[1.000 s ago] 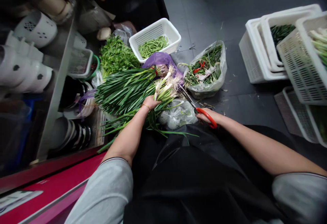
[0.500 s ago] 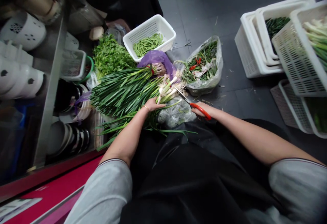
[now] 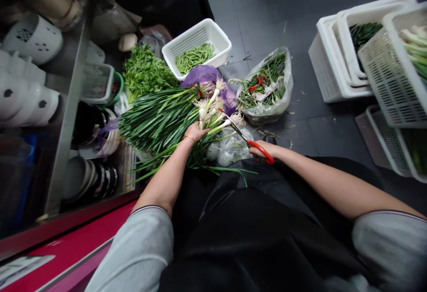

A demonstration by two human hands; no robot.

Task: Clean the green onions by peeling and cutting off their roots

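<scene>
My left hand is closed around a bunch of scallions, gripping them just below their white bulbs. Their hairy roots point up and away from me. In my right hand is a pair of scissors with red handles. The blades reach left among the white bulbs and roots, beside the scallions. Under the held bunch lies a large heap of long green leaves, tied with a red band. A purple mesh bag rests behind the bulbs. Below the scissors is a clear plastic bag with white netting.
A white basket of green beans stands behind, with leafy greens to its left. A plastic bag of trimmings sits on the floor at right. Stacked white crates stand far right; a metal shelf with crockery borders the left.
My left hand has shifted slightly left and up, and the bulbs it grips now stand more upright with roots fanned out. The scissors have moved slightly left and down.
</scene>
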